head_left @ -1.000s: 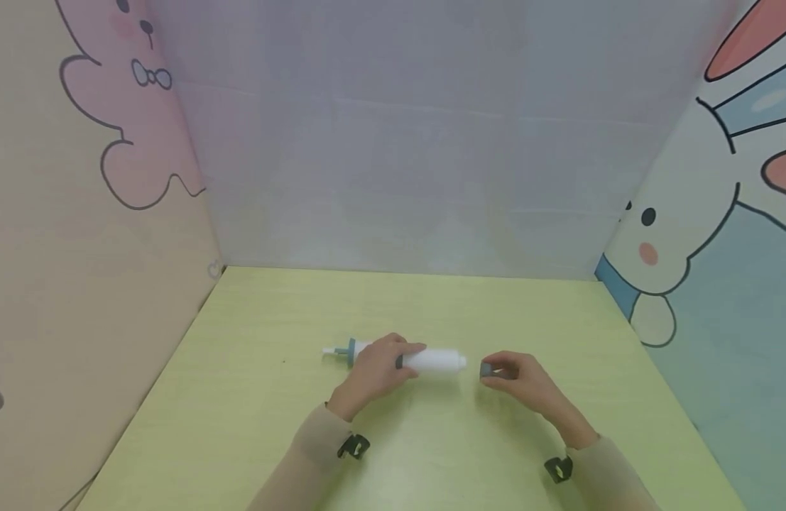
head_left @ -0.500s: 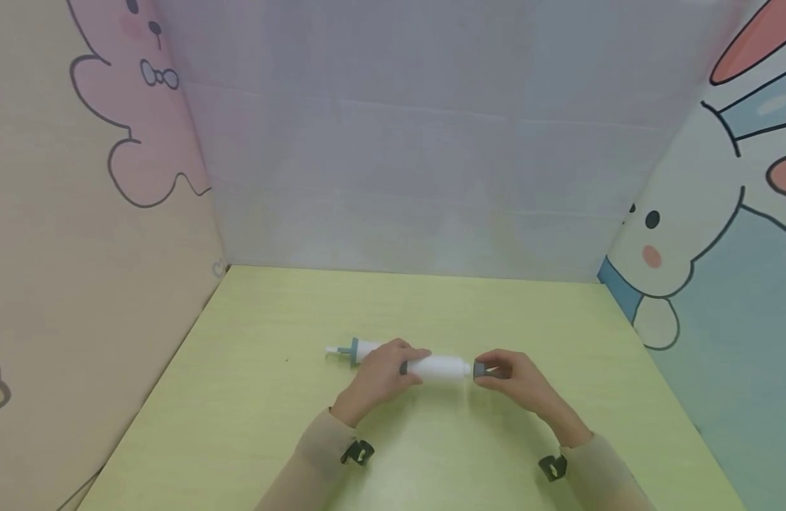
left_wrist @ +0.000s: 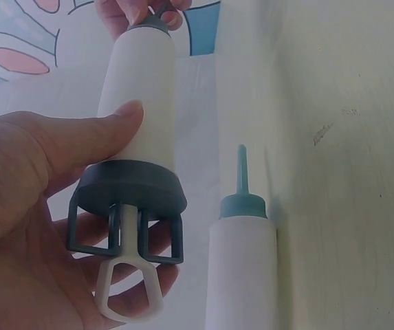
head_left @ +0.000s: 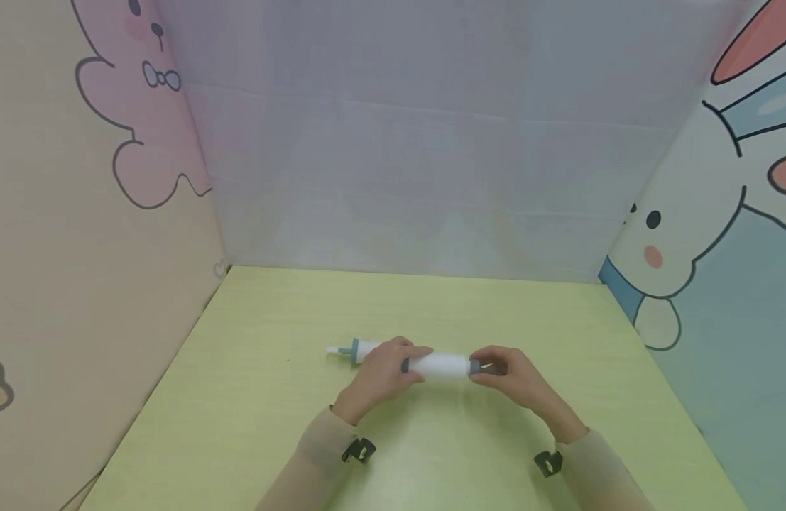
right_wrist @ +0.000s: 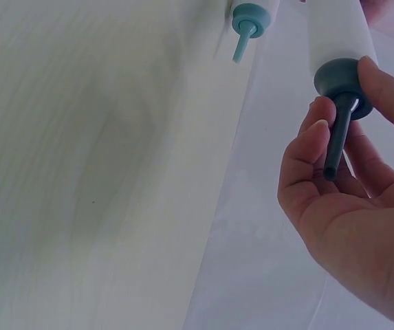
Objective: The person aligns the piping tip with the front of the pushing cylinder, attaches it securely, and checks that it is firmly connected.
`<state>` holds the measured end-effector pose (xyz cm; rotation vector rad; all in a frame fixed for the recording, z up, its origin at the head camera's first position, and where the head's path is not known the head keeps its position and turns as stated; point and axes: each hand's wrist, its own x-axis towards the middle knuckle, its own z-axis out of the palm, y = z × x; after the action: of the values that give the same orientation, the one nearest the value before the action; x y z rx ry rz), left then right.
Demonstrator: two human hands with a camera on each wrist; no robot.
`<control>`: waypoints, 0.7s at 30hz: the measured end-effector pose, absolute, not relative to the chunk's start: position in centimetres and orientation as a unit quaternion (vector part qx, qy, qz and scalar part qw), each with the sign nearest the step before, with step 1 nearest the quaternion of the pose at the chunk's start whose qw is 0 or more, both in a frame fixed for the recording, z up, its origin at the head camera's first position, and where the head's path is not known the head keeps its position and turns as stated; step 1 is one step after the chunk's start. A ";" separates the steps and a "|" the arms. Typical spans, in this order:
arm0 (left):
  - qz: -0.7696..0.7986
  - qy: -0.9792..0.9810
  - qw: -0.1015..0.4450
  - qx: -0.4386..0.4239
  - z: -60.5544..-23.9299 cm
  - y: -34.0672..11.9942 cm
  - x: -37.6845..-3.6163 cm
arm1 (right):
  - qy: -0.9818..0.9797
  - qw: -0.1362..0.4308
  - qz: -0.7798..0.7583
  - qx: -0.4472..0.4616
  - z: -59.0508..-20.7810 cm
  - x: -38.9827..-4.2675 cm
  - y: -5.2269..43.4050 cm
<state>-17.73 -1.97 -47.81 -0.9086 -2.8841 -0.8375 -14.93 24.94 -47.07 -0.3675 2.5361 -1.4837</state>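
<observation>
My left hand (head_left: 381, 370) grips a white decorating syringe (head_left: 440, 365) round its plunger end, thumb along the barrel. In the left wrist view, its dark grey-blue collar (left_wrist: 131, 185) with square finger loops and its white plunger ring (left_wrist: 129, 292) face the camera. At the other end, my right hand (head_left: 519, 377) pinches a dark nozzle cap (right_wrist: 337, 77) with a long spout; the cap sits against the barrel's tip. A second white syringe (left_wrist: 242, 275) with a teal nozzle lies on the table, its barrel partly hidden behind my left hand in the head view.
The pale yellow-green table (head_left: 271, 426) is bounded by a plain greyish wall (head_left: 380, 142) at the back. Side walls carry cartoon prints, a pink bear (head_left: 153, 142) on the left and a rabbit (head_left: 667, 220) on the right.
My right hand has moved left with the nozzle cap, closing the gap to the syringe's tip until the cap covers it. My left hand keeps its grip, with little shift.
</observation>
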 end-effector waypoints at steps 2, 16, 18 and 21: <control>-0.267 -0.919 0.002 -0.291 -47.8 -2.1 -17.8 | 0.849 0.096 -0.504 -0.125 -47.1 -15.0 24.9; -0.278 -0.912 0.003 -0.301 -47.9 -2.2 -18.0 | 0.847 0.084 -0.508 -0.131 -47.5 -15.3 25.0; -0.288 -0.909 -0.001 -0.302 -48.0 -2.3 -18.0 | 0.844 0.082 -0.513 -0.130 -47.5 -15.3 25.0; -0.292 -0.908 -0.006 -0.300 -48.0 -2.3 -18.1 | 0.839 0.079 -0.522 -0.131 -47.4 -15.3 24.8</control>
<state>-18.10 -2.34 -48.01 -0.9459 -2.8631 -0.9217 -15.32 24.85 -47.40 -0.3910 2.5112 -1.5629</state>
